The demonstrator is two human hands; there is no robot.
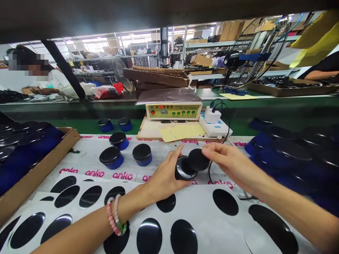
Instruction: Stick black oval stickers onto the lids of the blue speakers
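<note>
My left hand [164, 176] is wrapped round a short round black part [183, 170] with a shiny rim, tilted toward me. Between the thumb and fingers of my right hand [225, 156] is a black round sticker [197, 160], held by its edge. The sticker overlaps the right side of the part; whether they touch, I cannot tell. Beneath my forearms lie white sheets [203, 225] bearing several black round stickers [149, 235]. Several round parts with black tops and blue sides, one of them a nearby part [142, 154], stand left of my left hand.
More blue-sided parts fill a cardboard box [39, 165] at left and a stack [288, 151] at right. Behind my hands are a yellow control box [173, 111], a yellow card [182, 131] and a power strip [215, 128] with a cable. A person [45, 77] sits far left.
</note>
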